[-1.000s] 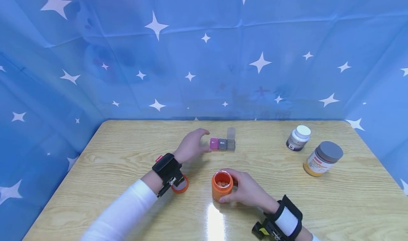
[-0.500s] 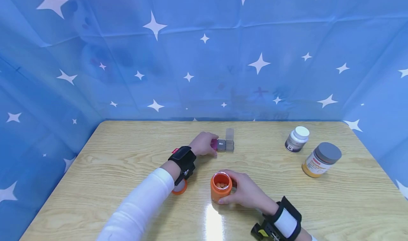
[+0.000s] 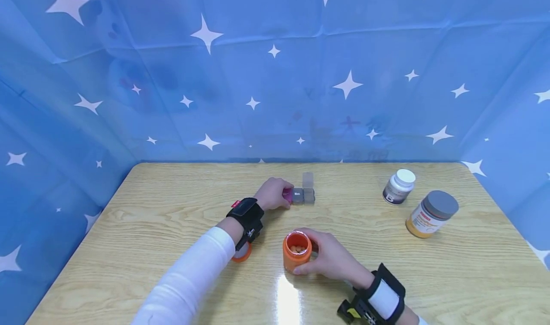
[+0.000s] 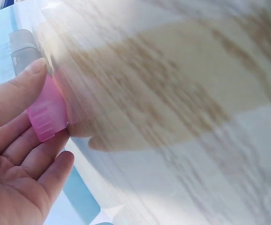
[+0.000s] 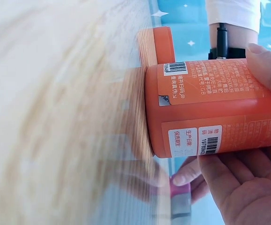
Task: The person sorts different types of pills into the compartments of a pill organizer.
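A small pill organizer (image 3: 298, 195) with one pink and two grey compartments lies toward the back middle of the table. Its rightmost lid stands up. My left hand (image 3: 274, 194) grips the pink end (image 4: 48, 108) between thumb and fingers. Nearer to me an orange pill bottle (image 3: 296, 258) stands upright and uncapped, with orange tablets inside. The fingers and thumb of my right hand (image 3: 324, 254) wrap round its right side; the right wrist view shows its printed label and barcodes. The orange cap (image 3: 243, 252) lies on the table, partly hidden under the left wrist.
At the right of the wooden table (image 3: 361, 220) stand a white bottle (image 3: 399, 186) and a larger jar (image 3: 431, 214) with a grey lid. A blue curtain (image 3: 275, 77) with white stars borders the table's back and sides.
My left hand has moved right to the pill organizer and taken hold of its pink end. My right hand keeps its hold on the orange bottle, which stays in place.
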`<control>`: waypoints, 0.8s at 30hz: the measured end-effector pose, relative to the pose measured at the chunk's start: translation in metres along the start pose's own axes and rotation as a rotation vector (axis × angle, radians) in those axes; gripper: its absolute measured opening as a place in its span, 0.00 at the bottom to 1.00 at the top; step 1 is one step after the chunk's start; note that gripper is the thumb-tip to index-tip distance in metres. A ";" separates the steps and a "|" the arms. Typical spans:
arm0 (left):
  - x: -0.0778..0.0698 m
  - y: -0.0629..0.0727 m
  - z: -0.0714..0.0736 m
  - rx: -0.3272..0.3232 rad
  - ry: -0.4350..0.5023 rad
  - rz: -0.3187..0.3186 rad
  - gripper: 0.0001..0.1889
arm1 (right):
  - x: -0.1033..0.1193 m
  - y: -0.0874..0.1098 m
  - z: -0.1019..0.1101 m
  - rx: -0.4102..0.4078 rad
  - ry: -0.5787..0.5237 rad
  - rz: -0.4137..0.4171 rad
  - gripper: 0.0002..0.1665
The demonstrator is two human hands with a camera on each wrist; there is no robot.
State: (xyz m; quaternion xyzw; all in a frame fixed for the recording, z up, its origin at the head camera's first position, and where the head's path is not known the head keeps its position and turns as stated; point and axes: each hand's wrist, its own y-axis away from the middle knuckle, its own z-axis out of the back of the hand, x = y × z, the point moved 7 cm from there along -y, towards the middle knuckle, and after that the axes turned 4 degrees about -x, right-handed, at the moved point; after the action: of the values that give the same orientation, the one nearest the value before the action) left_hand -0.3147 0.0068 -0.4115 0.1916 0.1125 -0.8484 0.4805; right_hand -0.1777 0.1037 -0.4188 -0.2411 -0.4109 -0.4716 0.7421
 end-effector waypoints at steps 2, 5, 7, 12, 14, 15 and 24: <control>0.000 -0.001 -0.001 0.002 0.002 -0.003 0.23 | 0.000 0.000 0.000 -0.001 0.002 -0.004 0.41; 0.000 -0.002 -0.002 0.005 0.004 -0.008 0.21 | 0.001 0.000 0.005 -0.020 0.009 -0.006 0.41; 0.000 -0.003 -0.002 0.012 0.007 -0.004 0.20 | 0.002 0.000 0.013 -0.064 0.024 -0.001 0.40; 0.001 -0.004 -0.003 0.023 0.013 0.008 0.18 | 0.006 -0.010 0.054 -0.276 0.224 0.062 0.37; 0.002 -0.004 -0.003 0.020 0.012 0.007 0.20 | 0.006 -0.016 0.073 -0.363 0.347 0.073 0.35; 0.002 -0.004 -0.003 0.018 0.013 0.005 0.21 | 0.005 -0.020 0.080 -0.397 0.403 0.070 0.35; 0.005 -0.002 -0.002 0.013 0.025 0.037 0.28 | 0.002 -0.054 0.104 -0.501 0.877 0.127 0.29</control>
State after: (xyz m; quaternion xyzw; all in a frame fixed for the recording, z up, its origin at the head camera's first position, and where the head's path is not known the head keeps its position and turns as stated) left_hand -0.3183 0.0048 -0.4158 0.2073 0.1092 -0.8377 0.4933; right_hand -0.2656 0.1566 -0.3621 -0.2156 0.0808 -0.5664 0.7914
